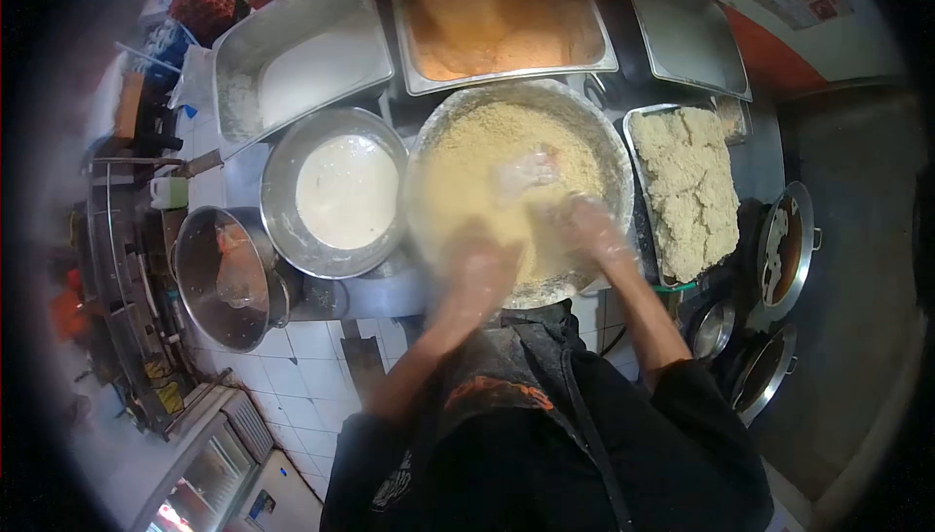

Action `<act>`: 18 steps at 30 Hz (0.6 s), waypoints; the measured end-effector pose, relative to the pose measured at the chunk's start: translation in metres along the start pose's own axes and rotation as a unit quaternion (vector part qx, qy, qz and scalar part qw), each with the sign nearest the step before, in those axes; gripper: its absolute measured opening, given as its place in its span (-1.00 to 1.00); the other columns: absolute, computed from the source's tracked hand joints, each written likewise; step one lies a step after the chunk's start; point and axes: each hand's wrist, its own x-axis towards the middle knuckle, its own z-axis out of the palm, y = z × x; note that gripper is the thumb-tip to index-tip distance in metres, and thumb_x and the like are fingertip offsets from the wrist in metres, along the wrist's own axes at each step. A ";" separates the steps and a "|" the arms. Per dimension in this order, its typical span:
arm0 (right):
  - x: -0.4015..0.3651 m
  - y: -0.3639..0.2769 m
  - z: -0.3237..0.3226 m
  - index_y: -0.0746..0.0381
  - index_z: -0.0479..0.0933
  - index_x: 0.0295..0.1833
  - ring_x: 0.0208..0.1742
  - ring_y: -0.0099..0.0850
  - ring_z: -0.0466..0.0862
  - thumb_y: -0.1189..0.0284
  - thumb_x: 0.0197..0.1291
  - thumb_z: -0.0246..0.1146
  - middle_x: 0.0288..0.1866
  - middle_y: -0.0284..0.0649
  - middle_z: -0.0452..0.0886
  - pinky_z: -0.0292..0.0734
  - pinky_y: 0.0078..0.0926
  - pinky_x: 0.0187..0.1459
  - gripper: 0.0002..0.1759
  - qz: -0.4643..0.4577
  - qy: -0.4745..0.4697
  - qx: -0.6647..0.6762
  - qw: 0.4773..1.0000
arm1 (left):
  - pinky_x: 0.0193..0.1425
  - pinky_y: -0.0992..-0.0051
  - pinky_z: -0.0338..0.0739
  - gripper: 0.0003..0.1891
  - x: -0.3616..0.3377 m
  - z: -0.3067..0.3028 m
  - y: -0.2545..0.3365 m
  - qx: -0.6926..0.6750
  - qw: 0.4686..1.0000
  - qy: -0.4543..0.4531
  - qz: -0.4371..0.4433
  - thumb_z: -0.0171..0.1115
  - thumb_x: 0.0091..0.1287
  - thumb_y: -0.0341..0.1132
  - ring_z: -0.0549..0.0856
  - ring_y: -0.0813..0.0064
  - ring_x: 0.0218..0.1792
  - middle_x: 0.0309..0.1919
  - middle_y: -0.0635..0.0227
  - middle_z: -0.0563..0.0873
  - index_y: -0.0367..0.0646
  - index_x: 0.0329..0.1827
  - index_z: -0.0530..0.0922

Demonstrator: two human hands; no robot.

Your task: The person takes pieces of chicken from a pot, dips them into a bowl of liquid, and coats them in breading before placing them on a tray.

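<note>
A large round metal bowl [623, 157] in front of me holds yellowish breadcrumbs [570, 137]. A pale, whitish piece [529, 171] lies among them; its kind I cannot make out. My left hand [482, 264] is over the near left part of the bowl, smeared by motion, its fingers blurred into the crumbs. My right hand [589, 225] is at the bowl's near right side, crumb-dusted, fingers pointing inward and also blurred. Left of the bowl stands a steel bowl of white batter [349, 191]. On the right, a tray holds crumb-coated pieces [687, 191] in a heap.
Along the back stand a steel pan with white powder [321, 69], one with orange powder [506, 45] and another steel pan [687, 35]. A deep pot [229, 284] is at the left. Round pans [787, 249] sit low on the right.
</note>
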 end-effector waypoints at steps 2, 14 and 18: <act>-0.014 -0.022 0.018 0.36 0.62 0.07 0.18 0.05 0.64 -0.10 0.45 0.05 0.13 0.22 0.64 0.49 -0.01 0.20 -0.33 0.025 0.028 0.021 0.999 | 0.38 0.08 0.44 -0.18 0.012 -0.013 0.010 -0.021 0.998 -0.055 -0.028 0.13 0.46 0.11 0.64 -0.20 0.14 0.15 -0.36 0.58 -0.67 0.33 0.36; -0.005 0.011 -0.001 0.25 0.57 0.29 0.22 -0.05 0.64 -0.02 0.52 0.01 0.23 0.07 0.65 0.46 -0.18 0.29 -0.40 -0.070 0.011 0.058 0.996 | 0.24 0.29 0.55 -0.32 0.014 0.024 -0.043 0.818 0.441 0.264 0.259 0.08 0.58 -0.10 0.66 0.21 0.15 0.26 0.07 0.60 -0.17 0.66 0.13; 0.031 0.027 0.082 0.31 0.55 0.30 0.33 0.02 0.55 -0.17 0.48 -0.09 0.31 0.12 0.58 0.39 -0.14 0.36 -0.23 0.053 0.082 0.211 0.973 | 0.71 0.13 -0.05 -0.27 0.018 0.042 -0.046 0.900 0.295 0.215 0.240 -0.01 0.62 -0.10 0.18 0.08 0.61 0.60 -0.07 0.17 -0.30 0.67 -0.06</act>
